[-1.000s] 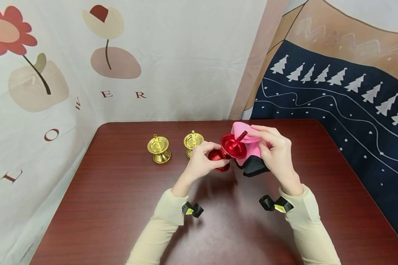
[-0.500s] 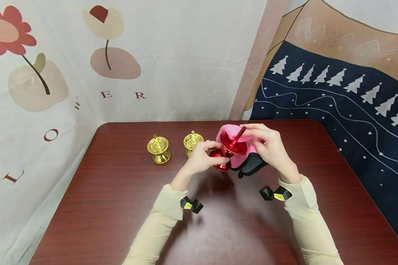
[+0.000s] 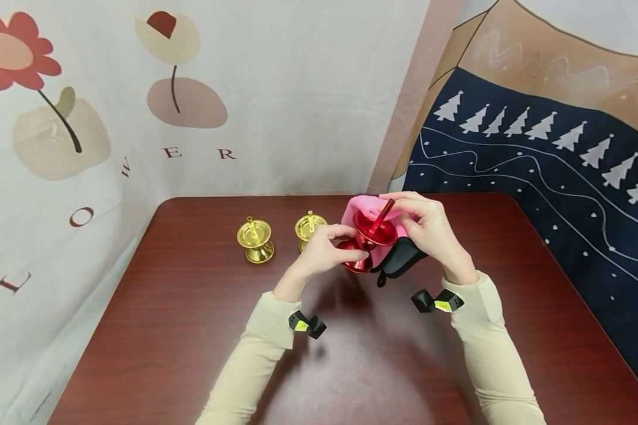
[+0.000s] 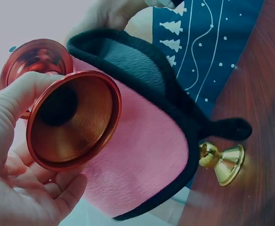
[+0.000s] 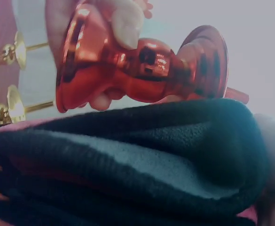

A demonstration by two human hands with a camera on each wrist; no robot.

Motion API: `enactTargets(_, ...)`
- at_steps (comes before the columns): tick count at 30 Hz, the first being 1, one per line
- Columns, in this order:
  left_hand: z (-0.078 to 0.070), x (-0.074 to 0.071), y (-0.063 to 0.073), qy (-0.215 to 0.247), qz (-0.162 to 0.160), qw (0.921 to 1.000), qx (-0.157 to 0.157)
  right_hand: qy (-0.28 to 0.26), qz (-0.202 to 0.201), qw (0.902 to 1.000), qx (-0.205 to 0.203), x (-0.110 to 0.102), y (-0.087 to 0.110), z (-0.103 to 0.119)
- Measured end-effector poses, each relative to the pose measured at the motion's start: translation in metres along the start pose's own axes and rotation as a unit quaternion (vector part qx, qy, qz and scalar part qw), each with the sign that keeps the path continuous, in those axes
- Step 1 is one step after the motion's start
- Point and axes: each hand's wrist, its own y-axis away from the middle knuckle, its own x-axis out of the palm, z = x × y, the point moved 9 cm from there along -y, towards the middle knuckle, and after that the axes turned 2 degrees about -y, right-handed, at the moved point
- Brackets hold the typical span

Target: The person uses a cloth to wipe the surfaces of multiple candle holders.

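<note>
My left hand (image 3: 324,255) grips a shiny red metal candle holder (image 3: 376,235) by its lower part, fingers on one side and thumb on the other. The holder is tilted off the table, its dish and thin red stem towards the right; its hollow base (image 4: 76,120) faces the left wrist view. My right hand (image 3: 424,224) pinches a pink cloth mitt (image 3: 357,208) with black edging behind the dish, against or close to its far side. The mitt's open dark pocket and black loop (image 4: 231,128) show in the left wrist view. Right fingertips are partly hidden by cloth.
Two gold candle holders stand upright on the dark red wooden table, one (image 3: 255,241) at left and one (image 3: 309,224) just behind my left hand. A flower-printed curtain (image 3: 298,118) hangs behind, and a navy tree-patterned cloth (image 3: 537,171) at right.
My right hand has moved left with the pink mitt, which now wraps behind the red holder's dish. The holder has turned slightly more upright. My left hand keeps its grip.
</note>
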Motion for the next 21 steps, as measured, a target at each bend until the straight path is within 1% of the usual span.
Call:
enactTargets(4, 0.008, -0.007, 0.001, 0.012, -0.034, 0.9987, -0.036, 0.02, 0.001, 0.9997, 0.014, 0.0, 0.004, -0.002)
enactTargets(7, 0.014, -0.013, 0.004, 0.009, -0.064, 0.9958, -0.065, 0.029, -0.004, 0.9991, 0.032, -0.002, 0.01, -0.002)
enactTargets(9, 0.017, -0.016, 0.005, 0.005, -0.08, 0.9936, -0.079, 0.038, -0.011, 0.9981, 0.048, -0.004, 0.014, -0.001)
enactTargets(12, 0.021, -0.02, 0.006, 0.006, -0.109, 0.9892, -0.098, 0.038, -0.023, 0.9947, 0.093, -0.007, 0.022, -0.001)
enactTargets(14, 0.023, -0.023, 0.006, 0.017, -0.131, 0.9855, -0.106, 0.02, -0.033, 0.9892, 0.141, -0.008, 0.028, -0.006)
enactTargets(15, 0.024, -0.024, 0.006, 0.025, -0.142, 0.9832, -0.112, -0.003, -0.04, 0.9846, 0.17, -0.007, 0.031, -0.01)
enactTargets(17, 0.026, -0.026, 0.006, 0.042, -0.164, 0.9778, -0.124, -0.068, -0.051, 0.9706, 0.225, -0.003, 0.037, -0.019)
enactTargets(19, 0.027, -0.026, 0.006, 0.061, -0.181, 0.9723, -0.135, -0.134, -0.066, 0.9518, 0.268, 0.004, 0.043, -0.028)
enactTargets(21, 0.028, -0.026, 0.007, 0.073, -0.193, 0.967, -0.149, -0.192, -0.081, 0.9329, 0.294, 0.012, 0.048, -0.034)
